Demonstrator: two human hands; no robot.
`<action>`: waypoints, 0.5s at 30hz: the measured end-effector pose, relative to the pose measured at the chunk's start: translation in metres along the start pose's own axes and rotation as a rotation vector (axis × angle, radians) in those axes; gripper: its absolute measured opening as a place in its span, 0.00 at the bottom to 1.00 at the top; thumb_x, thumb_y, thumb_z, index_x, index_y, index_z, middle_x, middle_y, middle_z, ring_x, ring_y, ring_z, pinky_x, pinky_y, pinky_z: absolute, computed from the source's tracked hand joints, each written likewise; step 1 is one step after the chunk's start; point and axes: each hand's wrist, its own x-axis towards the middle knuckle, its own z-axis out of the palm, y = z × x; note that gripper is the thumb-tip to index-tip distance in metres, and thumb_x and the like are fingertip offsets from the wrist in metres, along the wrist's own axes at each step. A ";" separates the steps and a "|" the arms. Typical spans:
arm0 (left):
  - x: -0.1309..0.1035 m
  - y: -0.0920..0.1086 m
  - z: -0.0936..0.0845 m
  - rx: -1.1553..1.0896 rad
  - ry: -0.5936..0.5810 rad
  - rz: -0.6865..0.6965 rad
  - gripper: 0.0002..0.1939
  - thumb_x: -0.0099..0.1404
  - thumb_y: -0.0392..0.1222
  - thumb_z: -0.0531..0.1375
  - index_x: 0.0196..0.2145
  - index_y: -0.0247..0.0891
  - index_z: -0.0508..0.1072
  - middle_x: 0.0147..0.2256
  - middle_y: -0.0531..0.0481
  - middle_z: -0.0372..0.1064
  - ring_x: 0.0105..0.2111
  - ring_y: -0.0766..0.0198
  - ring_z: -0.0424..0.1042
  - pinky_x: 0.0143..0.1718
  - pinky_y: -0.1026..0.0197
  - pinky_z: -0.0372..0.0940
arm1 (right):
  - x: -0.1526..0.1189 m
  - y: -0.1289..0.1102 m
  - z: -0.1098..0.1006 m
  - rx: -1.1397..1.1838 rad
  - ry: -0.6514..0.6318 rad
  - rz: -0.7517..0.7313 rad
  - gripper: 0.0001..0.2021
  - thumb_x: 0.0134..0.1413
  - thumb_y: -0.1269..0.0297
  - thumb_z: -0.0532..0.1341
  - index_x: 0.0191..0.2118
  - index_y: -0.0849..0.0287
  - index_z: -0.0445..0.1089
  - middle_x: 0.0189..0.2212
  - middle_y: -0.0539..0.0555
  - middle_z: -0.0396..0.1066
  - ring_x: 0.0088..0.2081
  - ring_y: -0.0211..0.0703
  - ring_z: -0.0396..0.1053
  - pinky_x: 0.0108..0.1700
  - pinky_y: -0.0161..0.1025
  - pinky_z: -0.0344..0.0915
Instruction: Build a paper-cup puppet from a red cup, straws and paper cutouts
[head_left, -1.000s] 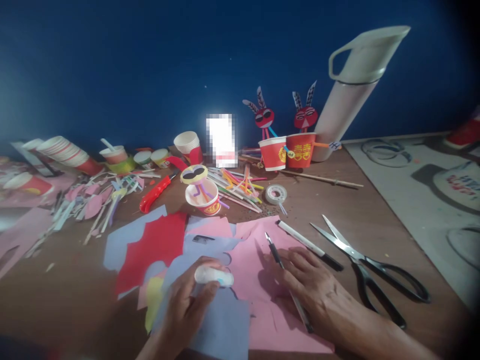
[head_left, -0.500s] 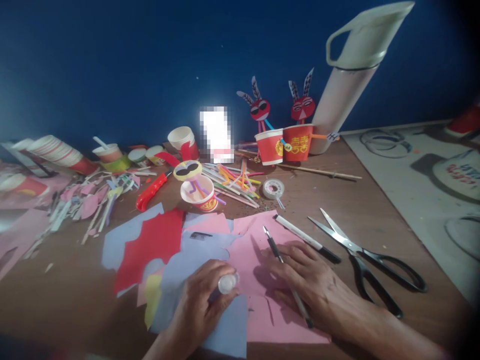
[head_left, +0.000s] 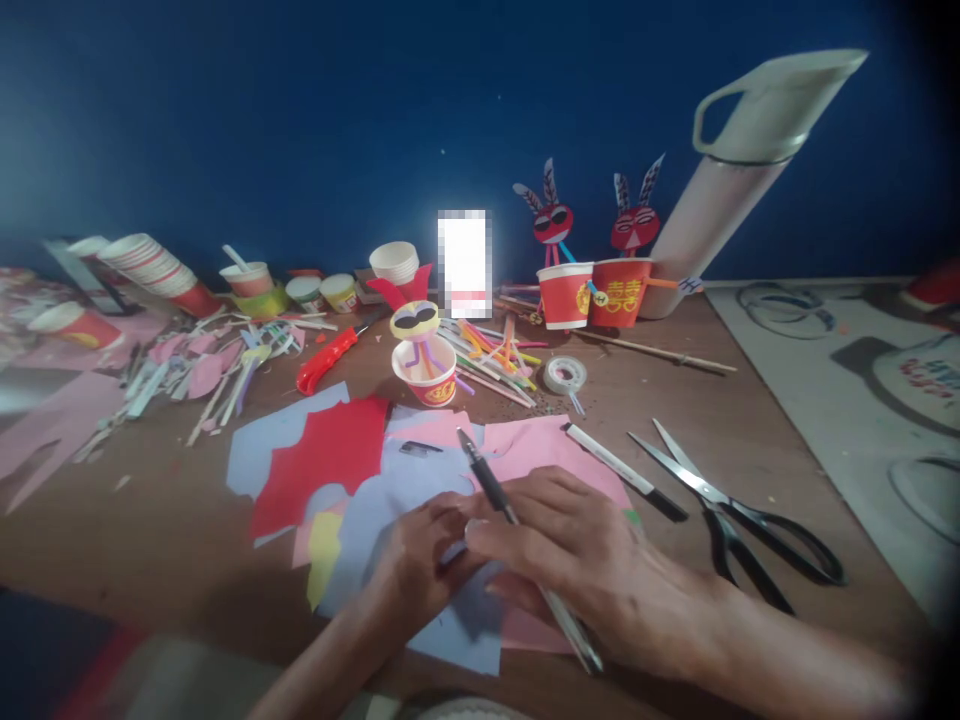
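Listing the work by state, as found on the tabletop.

Assembled, by their look: two red-faced figures [head_left: 553, 224] [head_left: 635, 229], upright in red cups [head_left: 562, 305] [head_left: 622, 298], their pale ears patterned in black; one yellow-faced figure [head_left: 415, 320], set in a smaller cup [head_left: 441, 391], its red ears apparently plain.

Part-worked: red paper [head_left: 330, 460], cut along curved edges; blue paper [head_left: 375, 510] and pink paper [head_left: 532, 440], lying overlapped beneath the hands, neither joined to any figure.

In hand: one pen [head_left: 491, 485], clamped in the fingers of the right hand [head_left: 589, 540], nib pointing up and away from the paper. Left hand [head_left: 420, 560]: fingers curled beside the right; contents hidden, grip cannot be told.

Lying unheld: scissors [head_left: 707, 488], blades spread; marker [head_left: 611, 460]; tape roll [head_left: 565, 376]; loose straws [head_left: 491, 365], unattached; offcuts [head_left: 206, 375], heaped, suggesting much cutting is done.
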 end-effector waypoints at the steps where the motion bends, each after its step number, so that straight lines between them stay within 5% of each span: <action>1: 0.000 0.001 0.000 -0.014 -0.007 -0.011 0.08 0.62 0.35 0.57 0.41 0.38 0.70 0.38 0.45 0.74 0.37 0.59 0.75 0.38 0.62 0.70 | 0.003 0.001 0.003 -0.020 -0.029 -0.038 0.10 0.64 0.72 0.51 0.45 0.61 0.67 0.34 0.56 0.73 0.37 0.43 0.69 0.41 0.42 0.66; 4: 0.002 0.007 -0.001 -0.047 -0.044 -0.064 0.09 0.62 0.31 0.55 0.40 0.38 0.71 0.37 0.48 0.74 0.38 0.60 0.75 0.37 0.64 0.70 | 0.007 0.003 0.012 -0.096 -0.066 -0.118 0.12 0.63 0.76 0.48 0.44 0.64 0.68 0.30 0.56 0.72 0.32 0.43 0.68 0.36 0.42 0.66; 9: 0.000 0.005 -0.017 -0.096 -0.041 -0.076 0.13 0.60 0.30 0.58 0.43 0.40 0.72 0.40 0.51 0.74 0.40 0.63 0.74 0.42 0.65 0.68 | 0.007 0.005 0.014 -0.116 -0.094 -0.176 0.14 0.64 0.77 0.46 0.47 0.66 0.66 0.34 0.60 0.74 0.38 0.46 0.71 0.39 0.43 0.69; 15: -0.028 0.015 -0.036 -0.049 0.365 -0.167 0.10 0.64 0.27 0.53 0.38 0.36 0.71 0.33 0.51 0.71 0.31 0.69 0.70 0.35 0.68 0.65 | 0.006 0.002 0.013 -0.070 -0.159 -0.124 0.13 0.61 0.77 0.53 0.51 0.64 0.63 0.36 0.59 0.75 0.43 0.46 0.72 0.45 0.42 0.70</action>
